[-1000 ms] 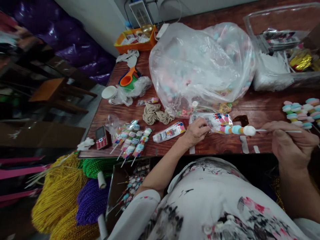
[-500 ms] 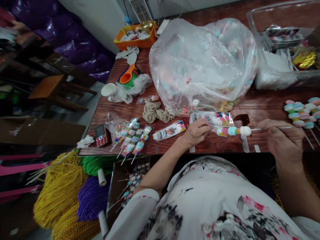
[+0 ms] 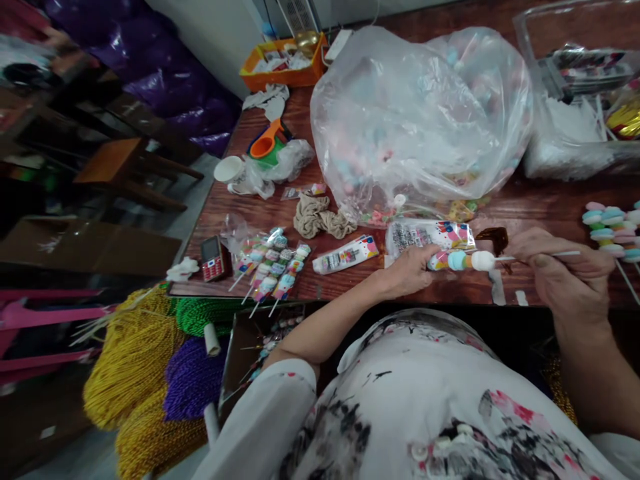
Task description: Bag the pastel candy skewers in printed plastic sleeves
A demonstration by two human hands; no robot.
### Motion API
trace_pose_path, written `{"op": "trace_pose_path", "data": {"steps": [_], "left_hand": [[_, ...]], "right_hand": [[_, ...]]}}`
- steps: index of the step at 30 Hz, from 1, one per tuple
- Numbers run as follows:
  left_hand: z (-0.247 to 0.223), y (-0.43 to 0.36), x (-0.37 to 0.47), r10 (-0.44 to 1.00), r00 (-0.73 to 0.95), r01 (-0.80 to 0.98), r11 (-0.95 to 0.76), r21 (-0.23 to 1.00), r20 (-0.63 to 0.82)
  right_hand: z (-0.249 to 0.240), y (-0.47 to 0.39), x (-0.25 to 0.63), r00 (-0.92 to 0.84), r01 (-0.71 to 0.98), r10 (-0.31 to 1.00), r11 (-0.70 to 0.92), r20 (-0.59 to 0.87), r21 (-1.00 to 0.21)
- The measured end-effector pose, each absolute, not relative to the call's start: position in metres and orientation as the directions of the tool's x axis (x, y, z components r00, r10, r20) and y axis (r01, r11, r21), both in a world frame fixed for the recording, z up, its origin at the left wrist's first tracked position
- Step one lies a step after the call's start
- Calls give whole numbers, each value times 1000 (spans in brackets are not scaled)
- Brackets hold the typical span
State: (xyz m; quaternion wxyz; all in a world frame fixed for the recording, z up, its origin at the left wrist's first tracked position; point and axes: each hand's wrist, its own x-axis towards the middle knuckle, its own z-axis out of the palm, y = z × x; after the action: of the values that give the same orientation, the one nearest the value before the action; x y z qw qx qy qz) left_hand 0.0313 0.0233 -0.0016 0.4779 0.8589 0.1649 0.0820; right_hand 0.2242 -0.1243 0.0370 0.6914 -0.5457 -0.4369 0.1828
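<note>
A marshmallow skewer with pink, blue, orange and white pieces lies level just above the table's front edge. My right hand is closed around its white stick. At the other end, the fingers of my left hand pinch the tip of the skewer; the fingertips are partly hidden. Just behind that hand lies a stack of clear printed bags. Another printed bag pack rests to its left. Several bagged marshmallow skewers lie farther left, and unwrapped marshmallow skewers are beyond my right hand.
A big clear bag of marshmallows fills the table's back middle. A clear plastic bin stands at right. Leftward are a beige cloth, a phone, a white cup and an orange tray. Below the edge is a box of skewers.
My left hand has moved right, from the printed bags to the tip of the marshmallow skewer. My right hand keeps its hold on the stick. The whole view has shifted slightly.
</note>
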Motion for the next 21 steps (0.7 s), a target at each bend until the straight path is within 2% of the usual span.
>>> {"op": "trace_pose_path", "data": {"steps": [3,8,10,13,17,19,21], "left_hand": [[-6,19,33,423,906,252,-516,819,-12],[-13,15,31,423,902,266,-707,655,91],[-13,13,29,417,903,269,-739,617,106],[-10,10,29,465,882,290,-666,688,78],[-9,8,36,534,845,315,-505,804,4],[-10,7,39,545,838,315,-471,824,-9],[-10,6,41,551,834,315,-456,833,-14]], "right_hand": [[35,-121,217,531,238,736,345,419,-908],[33,-115,213,696,15,669,347,259,-938],[33,-114,216,723,34,644,328,250,-944],[34,-116,216,649,185,691,263,318,-947],[34,-115,207,561,335,700,296,441,-895],[32,-114,200,555,359,698,290,453,-887],[30,-113,196,557,312,730,259,397,-914]]}}
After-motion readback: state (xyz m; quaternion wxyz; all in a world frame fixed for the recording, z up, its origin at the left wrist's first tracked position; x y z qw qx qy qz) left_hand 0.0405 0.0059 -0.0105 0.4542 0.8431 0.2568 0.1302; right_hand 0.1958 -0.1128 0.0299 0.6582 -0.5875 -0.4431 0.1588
